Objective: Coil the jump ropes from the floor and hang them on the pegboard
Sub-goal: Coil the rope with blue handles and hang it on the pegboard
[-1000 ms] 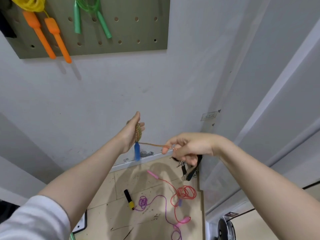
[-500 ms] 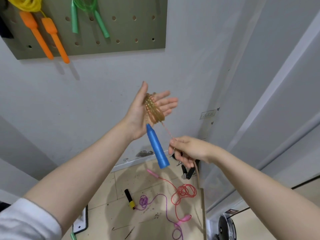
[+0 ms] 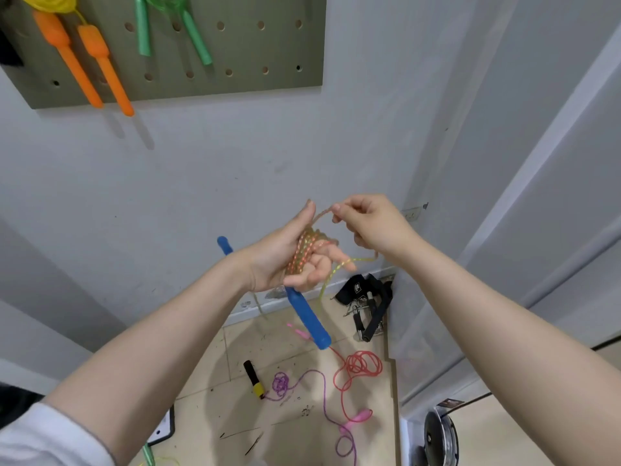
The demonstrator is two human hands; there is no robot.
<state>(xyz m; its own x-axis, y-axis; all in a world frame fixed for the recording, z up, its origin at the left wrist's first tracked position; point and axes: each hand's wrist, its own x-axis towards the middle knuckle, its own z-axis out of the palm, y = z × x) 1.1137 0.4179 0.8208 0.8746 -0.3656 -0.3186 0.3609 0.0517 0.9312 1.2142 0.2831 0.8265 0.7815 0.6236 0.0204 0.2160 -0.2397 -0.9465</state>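
We are mid-coil: left hand (image 3: 285,264) fingers wrapped in rope (image 3: 307,250), right hand (image 3: 366,223) pinching the tail above them; another turn seems due.

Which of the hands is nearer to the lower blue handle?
Left. The left hand holds the rope coil directly above the lower blue handle, which hangs just below its fingers. The right hand pinches the rope higher up, to the right.
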